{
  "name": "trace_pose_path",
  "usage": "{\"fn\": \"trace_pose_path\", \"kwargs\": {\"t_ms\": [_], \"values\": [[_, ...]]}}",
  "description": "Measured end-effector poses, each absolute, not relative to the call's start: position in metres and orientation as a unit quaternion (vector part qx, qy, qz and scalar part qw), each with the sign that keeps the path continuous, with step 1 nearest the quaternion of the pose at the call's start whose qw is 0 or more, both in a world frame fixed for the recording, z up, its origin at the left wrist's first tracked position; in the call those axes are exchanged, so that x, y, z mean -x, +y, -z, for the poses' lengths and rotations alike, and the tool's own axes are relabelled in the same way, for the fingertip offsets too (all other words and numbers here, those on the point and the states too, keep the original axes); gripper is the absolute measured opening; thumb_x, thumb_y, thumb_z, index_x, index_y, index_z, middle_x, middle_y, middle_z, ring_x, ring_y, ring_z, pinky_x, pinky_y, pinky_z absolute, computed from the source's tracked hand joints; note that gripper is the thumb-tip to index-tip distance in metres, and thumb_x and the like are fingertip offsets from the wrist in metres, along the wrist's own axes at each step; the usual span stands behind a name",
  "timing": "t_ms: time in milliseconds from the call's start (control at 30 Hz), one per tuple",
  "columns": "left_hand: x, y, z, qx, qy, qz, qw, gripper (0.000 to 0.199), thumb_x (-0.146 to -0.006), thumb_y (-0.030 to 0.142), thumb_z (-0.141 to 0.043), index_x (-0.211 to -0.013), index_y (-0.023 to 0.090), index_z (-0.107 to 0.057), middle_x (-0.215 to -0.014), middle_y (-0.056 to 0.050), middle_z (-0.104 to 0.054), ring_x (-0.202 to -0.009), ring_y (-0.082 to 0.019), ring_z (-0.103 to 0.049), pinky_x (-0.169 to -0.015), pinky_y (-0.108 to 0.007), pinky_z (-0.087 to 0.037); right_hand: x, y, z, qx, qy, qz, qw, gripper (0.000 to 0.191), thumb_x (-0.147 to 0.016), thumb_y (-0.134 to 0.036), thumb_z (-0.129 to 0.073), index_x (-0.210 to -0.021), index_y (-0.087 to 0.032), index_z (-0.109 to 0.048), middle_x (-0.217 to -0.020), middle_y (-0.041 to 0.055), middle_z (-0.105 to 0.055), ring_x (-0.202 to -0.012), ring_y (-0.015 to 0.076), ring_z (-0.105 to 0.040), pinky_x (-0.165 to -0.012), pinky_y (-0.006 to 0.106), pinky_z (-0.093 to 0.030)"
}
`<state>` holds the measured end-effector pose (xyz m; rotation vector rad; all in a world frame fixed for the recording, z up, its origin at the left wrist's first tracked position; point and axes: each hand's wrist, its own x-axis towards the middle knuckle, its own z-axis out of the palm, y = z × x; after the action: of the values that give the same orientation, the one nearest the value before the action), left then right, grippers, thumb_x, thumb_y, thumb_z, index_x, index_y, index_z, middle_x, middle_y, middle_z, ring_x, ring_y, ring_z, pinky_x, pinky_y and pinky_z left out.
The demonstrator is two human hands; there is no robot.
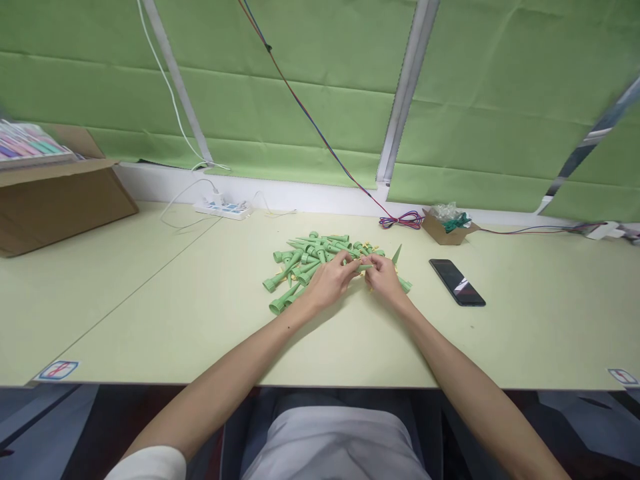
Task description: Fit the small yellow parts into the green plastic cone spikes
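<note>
My left hand (330, 283) and my right hand (385, 277) meet over the right part of a pile of green plastic plant-watering spikes (310, 257). Each spike has a pointed cone and a wider round cup end. One green watering spike (366, 267) is pinched between the fingers of both hands, its tip pointing right. Fingers cover its other end. Small yellow pieces (281, 274) lie among the spikes, too small to make out well. Just past my right hand, another green spike (397, 254) sticks up at a slant.
A black phone (457, 283) lies to the right. Behind it stands a small cardboard box (449, 235) holding plastic and green material. A coiled red-blue cable (401, 220) and a white power strip (223, 208) lie along the back. A large cardboard box (60, 203) stands left.
</note>
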<state>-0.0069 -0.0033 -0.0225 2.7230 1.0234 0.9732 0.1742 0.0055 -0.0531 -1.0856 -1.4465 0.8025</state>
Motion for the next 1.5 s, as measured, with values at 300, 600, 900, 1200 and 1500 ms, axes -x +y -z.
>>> {"fn": "trace_pose_path", "kwargs": {"t_ms": [300,600,900,1200,1500], "values": [[0.007,-0.002,0.016,-0.869,0.361,-0.330,0.076,0.021,-0.099,0.023,-0.053,-0.109,0.018,-0.071,-0.111,-0.010,-0.063,-0.071,-0.015,-0.058,-0.069,-0.029,-0.045,-0.169,0.001,0.046,0.470,-0.586,-0.356,0.556,0.052,-0.085,-0.071,-0.064,-0.067,-0.023,-0.053,-0.047,-0.0053,-0.038,-0.043,0.0120,-0.032,-0.043,0.029,-0.025],[0.007,-0.001,0.015,-0.837,0.404,-0.351,0.115,0.027,-0.097,0.021,-0.054,-0.120,0.019,-0.068,-0.116,-0.010,-0.064,-0.078,-0.018,-0.062,-0.077,-0.032,-0.049,-0.170,-0.002,0.042,0.462,-0.587,-0.341,0.570,0.048,-0.082,-0.066,-0.069,-0.068,-0.021,-0.058,-0.054,-0.0013,-0.052,-0.045,0.0123,-0.042,-0.044,0.028,-0.031],[0.005,0.006,0.011,-0.730,0.455,-0.340,0.380,0.047,-0.099,0.054,-0.047,-0.077,0.016,-0.063,-0.077,-0.005,-0.069,-0.059,-0.016,-0.062,-0.059,-0.030,-0.050,-0.169,-0.003,0.035,0.445,-0.558,-0.361,0.600,0.051,-0.075,-0.070,-0.073,-0.070,-0.021,-0.060,-0.053,-0.0024,-0.051,-0.042,0.0104,-0.039,-0.041,0.027,-0.030],[0.003,0.004,0.008,-0.632,0.426,-0.293,0.577,0.068,-0.084,0.079,-0.057,-0.091,0.012,-0.069,-0.093,-0.011,-0.073,-0.060,-0.016,-0.067,-0.049,-0.027,-0.053,-0.170,-0.005,0.033,0.431,-0.565,-0.364,0.602,0.051,-0.077,-0.069,-0.073,-0.069,-0.021,-0.059,-0.051,-0.0038,-0.050,-0.041,0.0098,-0.039,-0.042,0.027,-0.032],[0.004,0.006,0.012,-0.654,0.423,-0.303,0.549,0.062,-0.079,0.075,-0.067,-0.080,0.014,-0.066,-0.093,-0.012,-0.073,-0.060,-0.016,-0.067,-0.049,-0.029,-0.053,-0.170,-0.006,0.032,0.444,-0.586,-0.350,0.581,0.054,-0.078,-0.072,-0.069,-0.066,-0.022,-0.056,-0.051,-0.0032,-0.048,-0.042,0.0112,-0.039,-0.042,0.028,-0.031]]}}
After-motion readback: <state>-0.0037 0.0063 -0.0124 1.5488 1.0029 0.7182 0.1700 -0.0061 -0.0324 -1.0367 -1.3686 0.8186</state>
